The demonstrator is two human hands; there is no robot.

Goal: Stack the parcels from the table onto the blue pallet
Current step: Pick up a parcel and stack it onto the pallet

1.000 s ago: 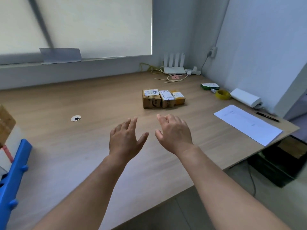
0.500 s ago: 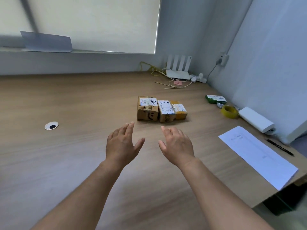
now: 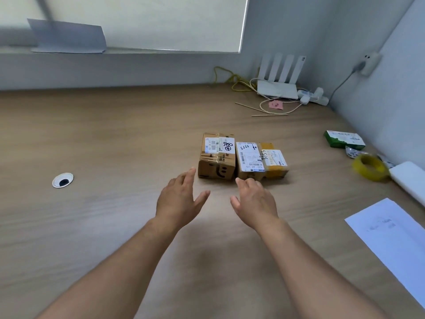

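Three small cardboard parcels stand side by side in a row on the wooden table. The left parcel is brown with a smile printed on its near side. The middle parcel carries a large white label. The right parcel is wrapped in yellow tape. My left hand hovers open just short of the left parcel, fingertips near its lower left corner. Just in front of the middle parcel, my right hand is open with nothing in it. The blue pallet is out of view.
A white router with cables sits in the far right corner. A green box, a yellow tape roll and a white device line the right wall. A paper sheet lies at the right; a cable grommet at the left.
Both hands have moved forward toward the parcels, staying open. The view has turned right and closer, so the blue pallet at the left edge is no longer seen.
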